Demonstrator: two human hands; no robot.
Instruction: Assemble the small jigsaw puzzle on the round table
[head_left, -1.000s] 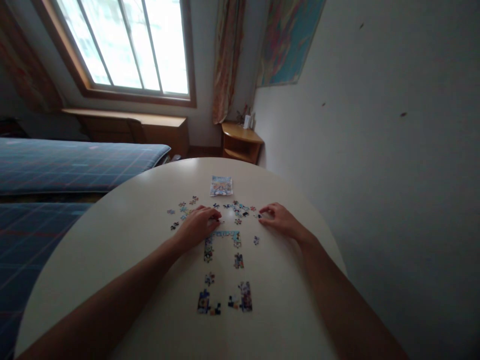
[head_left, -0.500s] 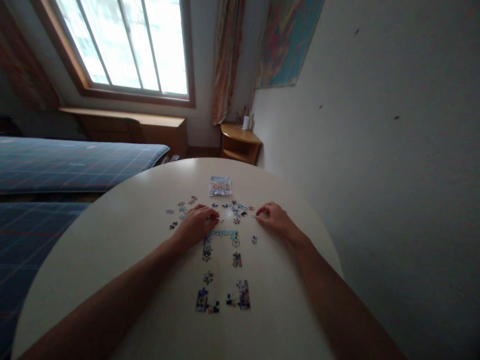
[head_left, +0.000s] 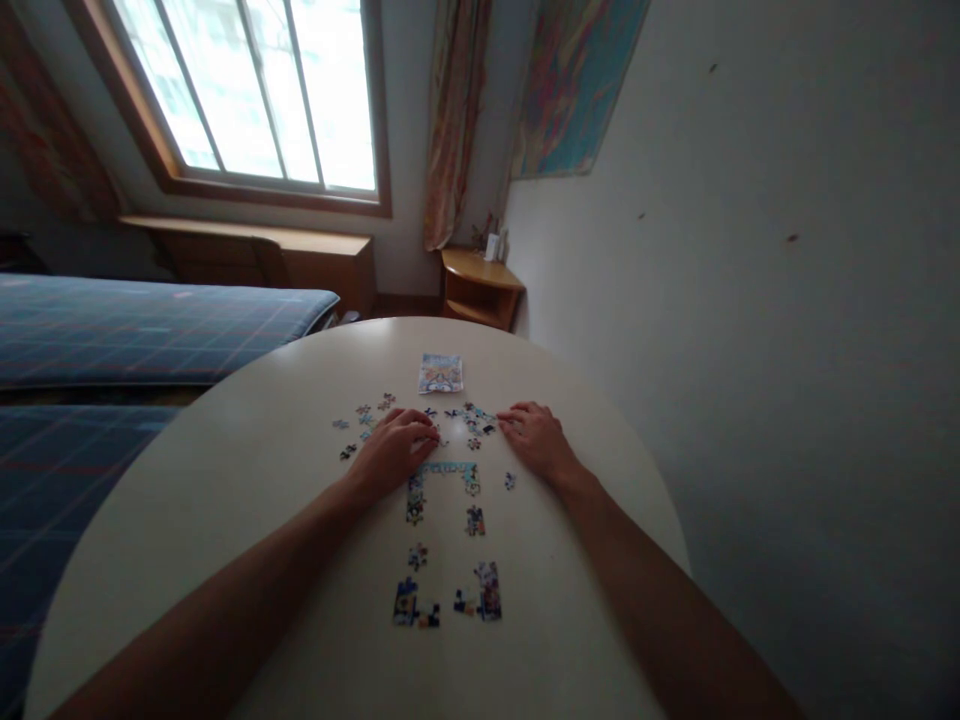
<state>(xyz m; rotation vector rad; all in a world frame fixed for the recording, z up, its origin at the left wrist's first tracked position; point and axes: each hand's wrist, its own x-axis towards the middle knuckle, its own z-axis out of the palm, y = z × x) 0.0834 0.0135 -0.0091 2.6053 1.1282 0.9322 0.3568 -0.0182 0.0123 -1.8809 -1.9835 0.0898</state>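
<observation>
On the round, cream-white bench (head_left: 315,570), head view, we see a flat, multicoloured jigsaw border (head_left: 448,467): far edge joined, sides and near edge gapped, interior unfilled. Loose, small, knobbed jigsaw pieces (head_left: 470,409) lie beyond, beside our left hand (head_left: 396,442) and right hand (head_left: 534,437); whether their bent fingers grip any, we cannot tell.

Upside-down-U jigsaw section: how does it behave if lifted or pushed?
The jigsaw section will probably flex or split at its joints if lifted by one end: it's a narrow strip with two legs. It's likely light, since it looks thin and lies flat. Pushed, it may slide easily: the white table looks smooth and glossy.
</observation>
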